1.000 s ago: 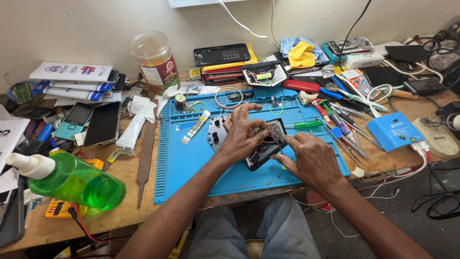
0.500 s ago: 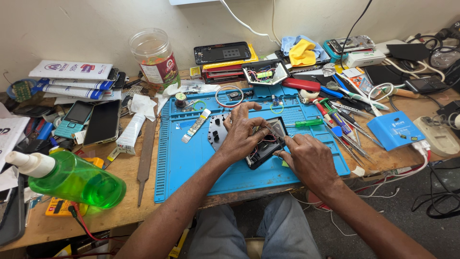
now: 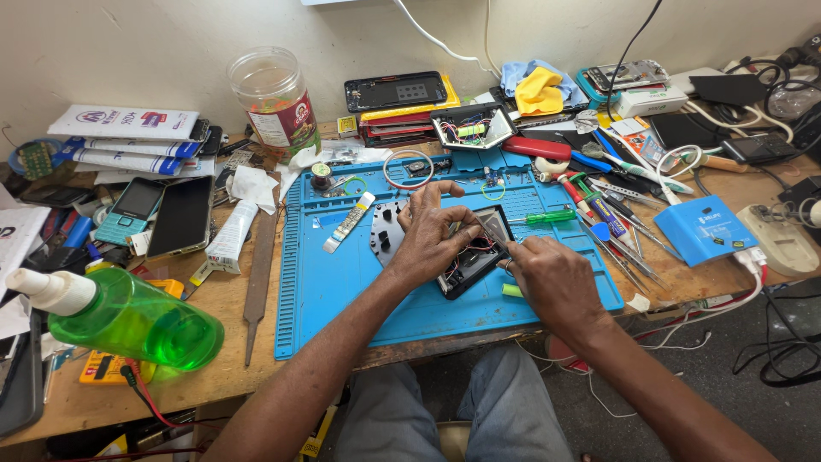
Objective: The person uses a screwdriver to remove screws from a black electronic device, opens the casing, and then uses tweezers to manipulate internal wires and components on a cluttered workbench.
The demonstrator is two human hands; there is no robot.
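Head view, one entry. Bench (image 3: 214,299) of bare wood, carrying a blue work mat (image 3: 342,291) at its middle. On the mat's centre we log an opened black device (image 3: 479,252), its wiring exposed. Our left hand (image 3: 432,235) is clamped over the device's left side, fingers pressing it down. Our right hand (image 3: 552,278) is closed around a thin tool whose tip meets the device's right edge; the tool itself is too hidden to identify. Green spray bottle (image 3: 128,321) lies at the bench's front left corner; screwdrivers (image 3: 599,214) lie at the mat's right edge. Step judged: probing or prying inside the case. Next move, in our judgement, calls for steady pressure and a firm left-hand brace.
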